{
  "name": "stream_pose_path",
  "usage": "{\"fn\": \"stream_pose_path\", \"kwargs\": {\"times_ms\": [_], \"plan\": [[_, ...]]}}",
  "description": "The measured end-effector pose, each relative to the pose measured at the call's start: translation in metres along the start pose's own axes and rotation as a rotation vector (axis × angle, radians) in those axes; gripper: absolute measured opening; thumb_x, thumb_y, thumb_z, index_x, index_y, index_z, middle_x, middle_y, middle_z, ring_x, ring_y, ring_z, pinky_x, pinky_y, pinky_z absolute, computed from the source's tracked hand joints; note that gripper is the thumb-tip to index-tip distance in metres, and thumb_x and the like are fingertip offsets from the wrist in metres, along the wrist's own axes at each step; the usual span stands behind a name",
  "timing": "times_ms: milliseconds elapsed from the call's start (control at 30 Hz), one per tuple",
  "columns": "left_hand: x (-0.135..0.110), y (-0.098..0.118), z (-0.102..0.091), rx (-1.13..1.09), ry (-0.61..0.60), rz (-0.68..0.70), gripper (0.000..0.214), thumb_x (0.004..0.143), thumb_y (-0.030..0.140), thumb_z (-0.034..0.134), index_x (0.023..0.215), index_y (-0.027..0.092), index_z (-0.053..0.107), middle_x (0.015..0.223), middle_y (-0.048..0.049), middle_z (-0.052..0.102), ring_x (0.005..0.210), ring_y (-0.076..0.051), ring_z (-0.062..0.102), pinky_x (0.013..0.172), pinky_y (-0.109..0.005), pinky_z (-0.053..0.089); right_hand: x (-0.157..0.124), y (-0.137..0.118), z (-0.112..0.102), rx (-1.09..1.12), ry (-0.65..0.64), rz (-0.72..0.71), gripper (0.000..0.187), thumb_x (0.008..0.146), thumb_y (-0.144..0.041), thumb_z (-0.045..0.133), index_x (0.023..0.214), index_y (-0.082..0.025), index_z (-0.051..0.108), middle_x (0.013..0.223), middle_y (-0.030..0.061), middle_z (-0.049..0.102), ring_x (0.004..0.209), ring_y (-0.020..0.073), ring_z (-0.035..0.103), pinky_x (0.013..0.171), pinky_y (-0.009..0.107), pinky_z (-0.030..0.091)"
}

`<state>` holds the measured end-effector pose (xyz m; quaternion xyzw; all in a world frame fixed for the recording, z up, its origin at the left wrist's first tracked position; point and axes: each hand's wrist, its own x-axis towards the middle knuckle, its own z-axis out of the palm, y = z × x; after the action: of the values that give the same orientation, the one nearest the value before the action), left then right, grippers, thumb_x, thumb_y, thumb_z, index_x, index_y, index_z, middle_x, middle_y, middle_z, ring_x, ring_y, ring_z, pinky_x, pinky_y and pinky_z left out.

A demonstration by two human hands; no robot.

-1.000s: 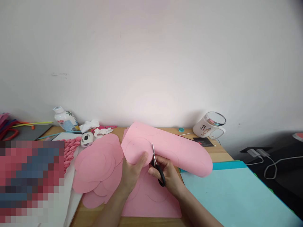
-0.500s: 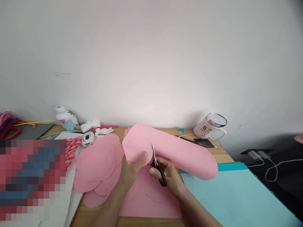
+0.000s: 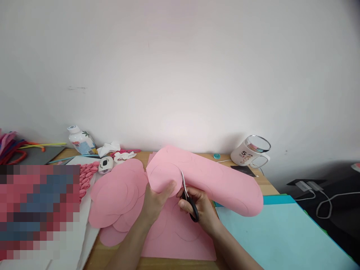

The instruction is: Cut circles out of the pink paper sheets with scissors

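Note:
My left hand (image 3: 159, 197) grips a large pink paper sheet (image 3: 219, 180), thumb on top of a partly cut rounded shape at its left end. The sheet bends over and stretches to the right, with faint pencil curves drawn on it. In my right hand (image 3: 198, 206) are scissors (image 3: 192, 208) with black handles, their blades at the edge of the rounded shape. Below both hands lies another pink sheet (image 3: 180, 247) with drawn circles. To the left, a heap of cut pink paper rounds (image 3: 115, 195) overlaps on the wooden desk.
A white mug (image 3: 247, 153) stands tilted in view near the wall. Light blue paper (image 3: 267, 232) lies at the right. Behind the heap are a white bottle (image 3: 81, 140), crumpled tissue (image 3: 109, 149) and a small white device (image 3: 105, 165). Cables (image 3: 323, 213) hang at far right.
The view has shifted slightly. The free right end of the pink sheet has swung a little to the right and down. Both hands keep their hold.

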<state>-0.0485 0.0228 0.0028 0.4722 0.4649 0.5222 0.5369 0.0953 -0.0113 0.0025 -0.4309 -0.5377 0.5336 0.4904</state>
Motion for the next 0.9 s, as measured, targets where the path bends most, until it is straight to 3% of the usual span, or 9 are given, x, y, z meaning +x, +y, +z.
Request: {"fn": "stream_pose_path", "kwargs": {"times_ms": [133,267,467,633,900], "plan": [[0.001,-0.003,0.002,-0.052,0.037,-0.060,0.032,0.063,0.035,0.075,0.083,0.012,0.071,0.082,-0.0093,0.073,0.081,-0.024,0.065,0.069,-0.032,0.052,0.001,0.003,0.000,0.017,0.021,0.002,0.030,0.067,-0.043,0.074,0.073,-0.018,0.059,0.054,-0.0052,0.042,0.049,0.0096,0.036,0.046,0.022,0.032],[0.000,-0.006,0.009,-0.188,0.109,-0.024,0.025,0.061,0.035,0.076,0.068,0.012,0.069,0.069,-0.0061,0.071,0.073,-0.021,0.064,0.065,-0.029,0.050,0.000,0.005,0.005,-0.018,0.122,-0.048,0.028,0.065,-0.040,0.075,0.072,-0.018,0.059,0.055,-0.0049,0.041,0.050,0.0098,0.033,0.047,0.023,0.032],[-0.006,-0.004,0.018,-0.245,0.113,-0.087,0.029,0.056,0.030,0.080,0.077,0.012,0.071,0.076,-0.0075,0.073,0.075,-0.021,0.065,0.068,-0.030,0.052,-0.002,0.009,0.013,-0.209,0.307,-0.120,0.032,0.064,-0.038,0.076,0.057,-0.018,0.051,0.053,-0.0037,0.042,0.052,0.0114,0.035,0.048,0.023,0.034],[-0.006,0.001,0.014,-0.134,0.102,-0.111,0.023,0.058,0.032,0.078,0.068,0.013,0.069,0.062,-0.0035,0.068,0.061,-0.016,0.061,0.057,-0.026,0.050,0.002,0.005,0.006,-0.088,0.145,-0.089,0.032,0.064,-0.043,0.076,0.065,-0.017,0.057,0.054,-0.0058,0.039,0.050,0.0098,0.033,0.049,0.023,0.037],[-0.005,0.009,0.014,-0.054,0.014,-0.110,0.019,0.060,0.028,0.073,0.054,0.015,0.061,0.046,0.0011,0.057,0.047,-0.013,0.052,0.047,-0.026,0.044,0.003,-0.003,0.000,0.042,-0.030,-0.029,0.040,0.064,-0.052,0.074,0.079,-0.017,0.059,0.069,0.0001,0.054,0.064,0.0148,0.049,0.058,0.026,0.042]]}}
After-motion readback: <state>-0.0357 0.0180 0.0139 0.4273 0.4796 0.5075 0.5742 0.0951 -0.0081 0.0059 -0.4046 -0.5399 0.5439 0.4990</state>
